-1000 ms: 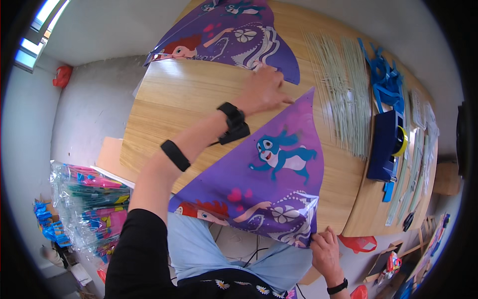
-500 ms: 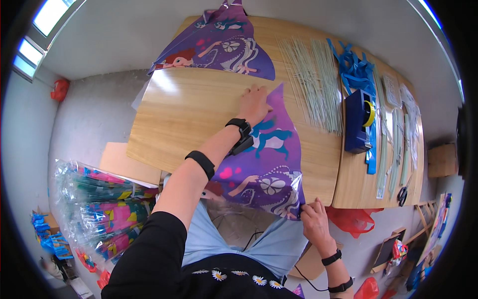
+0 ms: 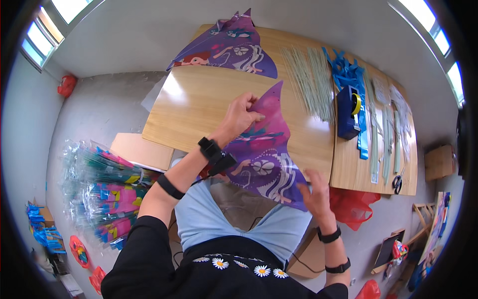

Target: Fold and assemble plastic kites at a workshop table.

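A glossy purple kite sheet (image 3: 264, 167) with a cartoon figure print lies partly on the wooden table and hangs over its front edge above my lap. My left hand (image 3: 241, 117) is closed on its upper left edge, thumb against fingers. Beside the sheet's lower right corner is my right hand (image 3: 317, 197), slightly blurred, with thumb and fingers apart; whether a fingertip touches the corner is unclear. Part of the sheet's left side is hidden behind my left forearm. More purple kite sheets (image 3: 231, 52) with the same print lie at the table's far left.
Thin pale sticks (image 3: 311, 82) are spread to the right of the sheet. Beyond them are blue strips (image 3: 346, 72), a blue tape dispenser (image 3: 347, 112) with yellow tape, and black scissors (image 3: 397, 183). Plastic-wrapped colourful bundles (image 3: 107, 199) lie at left; a red bag (image 3: 353, 205) hangs right.
My left hand has gone from lying on the sheet to gripping its edge. My right hand has loosened from the lower right corner and opened. The sheet's upper part now bends.
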A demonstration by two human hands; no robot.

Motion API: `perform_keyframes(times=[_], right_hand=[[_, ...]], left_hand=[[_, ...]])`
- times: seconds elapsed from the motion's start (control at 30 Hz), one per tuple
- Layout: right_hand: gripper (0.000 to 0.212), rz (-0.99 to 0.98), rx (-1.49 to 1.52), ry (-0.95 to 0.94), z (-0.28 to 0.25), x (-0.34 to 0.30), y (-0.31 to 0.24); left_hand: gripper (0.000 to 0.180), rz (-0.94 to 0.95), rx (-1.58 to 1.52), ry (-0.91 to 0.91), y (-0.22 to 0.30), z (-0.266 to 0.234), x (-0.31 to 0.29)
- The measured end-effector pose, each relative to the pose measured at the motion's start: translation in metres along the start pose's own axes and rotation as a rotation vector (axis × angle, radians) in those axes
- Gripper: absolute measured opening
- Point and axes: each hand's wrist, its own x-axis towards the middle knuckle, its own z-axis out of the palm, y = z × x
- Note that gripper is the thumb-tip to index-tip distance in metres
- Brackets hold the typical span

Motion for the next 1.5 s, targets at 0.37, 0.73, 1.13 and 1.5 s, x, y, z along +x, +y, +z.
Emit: perform_keyframes(times=[0.37,0.73,1.13,1.5], right_hand=[[0.008,-0.145,0.457,0.032,-0.01,0.07,-0.114],[0.012,-0.211,0.319,0.184,-0.022,0.049,-0.173],[0.014,-0.182,0.778,0.279,-0.075,0.009,-0.124],[0.013,0.343,0.666,0.297,-0.149,-0.087,0.023]], left_hand=[[0.02,0.312,-0.31,-0.313,0.1,-0.03,-0.116],[0.018,0.176,-0.464,-0.349,0.106,-0.038,-0.128],[0.007,0.197,-0.505,0.039,0.077,-0.121,-0.068],[0.03,-0.01,-0.534,0.461,-0.002,-0.222,-0.002]])
